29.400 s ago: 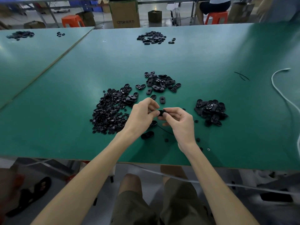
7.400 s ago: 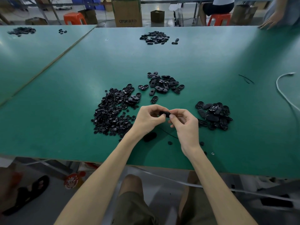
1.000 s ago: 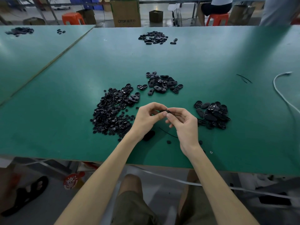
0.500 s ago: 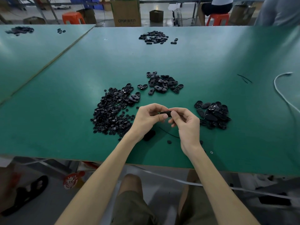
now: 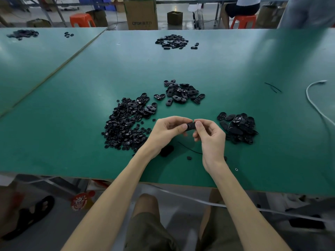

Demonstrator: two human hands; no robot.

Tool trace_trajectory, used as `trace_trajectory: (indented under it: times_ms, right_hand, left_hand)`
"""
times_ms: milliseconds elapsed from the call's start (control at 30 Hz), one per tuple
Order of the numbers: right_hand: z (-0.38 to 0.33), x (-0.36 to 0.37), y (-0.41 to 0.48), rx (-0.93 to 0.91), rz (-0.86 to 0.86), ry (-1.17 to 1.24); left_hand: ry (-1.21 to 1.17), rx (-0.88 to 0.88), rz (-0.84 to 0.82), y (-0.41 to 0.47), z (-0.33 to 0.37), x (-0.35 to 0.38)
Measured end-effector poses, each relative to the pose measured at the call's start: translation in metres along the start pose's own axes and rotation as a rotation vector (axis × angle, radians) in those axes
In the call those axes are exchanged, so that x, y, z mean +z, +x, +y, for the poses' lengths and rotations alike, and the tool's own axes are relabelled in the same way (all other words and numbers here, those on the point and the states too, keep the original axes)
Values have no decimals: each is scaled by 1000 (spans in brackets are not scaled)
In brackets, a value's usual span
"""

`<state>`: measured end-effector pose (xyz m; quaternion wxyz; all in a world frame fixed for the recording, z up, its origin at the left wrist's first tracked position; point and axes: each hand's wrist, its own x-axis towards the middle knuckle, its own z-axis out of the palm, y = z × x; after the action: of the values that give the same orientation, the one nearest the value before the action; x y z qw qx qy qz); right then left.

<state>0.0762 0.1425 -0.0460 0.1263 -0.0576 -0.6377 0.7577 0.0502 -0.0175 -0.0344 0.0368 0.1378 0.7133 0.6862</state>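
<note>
Nearest of all, two knees in green shorts [image 5: 145,230] are seen below the front edge of the table [image 5: 54,142]. A black sandal [image 5: 29,216] is seen on the floor to the left. A white cord [image 5: 199,201] is strung across just under the table edge.

Above the front part of the table, a small black piece [image 5: 190,126] is held up in the air between both hands. Its left end is pinched by the thumb and fingers of the left hand [image 5: 165,132]. Its right end is pinched by the thumb and first finger of the right hand [image 5: 211,137]. So each grip is closed on the piece, and the other fingers are curled. The table is not touched by the piece.

Under the hands, a black oval part [image 5: 166,150], a thin black wire [image 5: 190,150] and a little black button [image 5: 189,157] are seen on the green top. Just left of the left hand, a big heap of tiny round bits [image 5: 125,127] is spread out. Near the right hand, a smaller heap of oval shells [image 5: 237,126] is piled up.

Farther back, a third heap [image 5: 181,93] is found between those two. A white cable [image 5: 315,105] is curled at the far right. Near the far edge, a fourth heap [image 5: 172,41] is seen. Behind the table, a brown box [image 5: 142,14] and an orange stool [image 5: 82,19] are placed on the floor.
</note>
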Motion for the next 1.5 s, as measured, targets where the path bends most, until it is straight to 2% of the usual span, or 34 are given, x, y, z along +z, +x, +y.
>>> trace_trajectory:
  times_ms: [367,867,1267,1501]
  right_hand:
    - [0,1,1,23,34,29]
    - [1,0,0,11,-36,53]
    - [1,0,-1,-20,-93,-27]
    - [2,1,0,-13,-82,-21]
  left_hand:
    - [90,-16,30,-1,2,2]
    - [46,-15,20,-2,4,4]
    - [71,-21,74,-2,3,5]
    - [19,-31,64,-2,4,2]
